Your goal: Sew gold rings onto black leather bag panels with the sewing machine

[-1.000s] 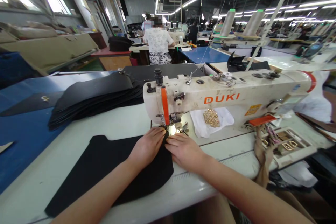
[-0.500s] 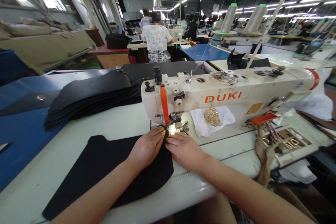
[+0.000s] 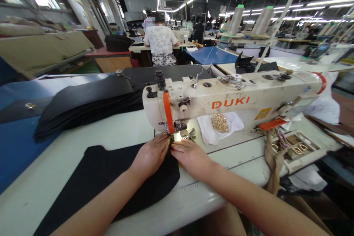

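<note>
A white sewing machine (image 3: 199,96) marked DUKI stands on a pale table. Under its lit needle area lies the edge of a large black piece (image 3: 110,169), which spreads out to the left and toward me. My left hand (image 3: 152,155) rests on this piece just left of the needle, fingers together and pressed on it. On the right side of the needle, my right hand (image 3: 192,156) has its fingertips at the black edge, closed together. Fingers and presser foot hide the exact stitching spot.
A stack of black pieces (image 3: 88,99) lies at the left. Gold rings (image 3: 219,122) sit on a white cloth behind the needle area. An organiser tray (image 3: 304,151) with buckles is at right. Ahead, a person (image 3: 160,40) sits with their back to me.
The whole view has shifted slightly, so the machine and table appear farther left. Both hands stay at the needle on the black piece, with hardly any change in their pose.
</note>
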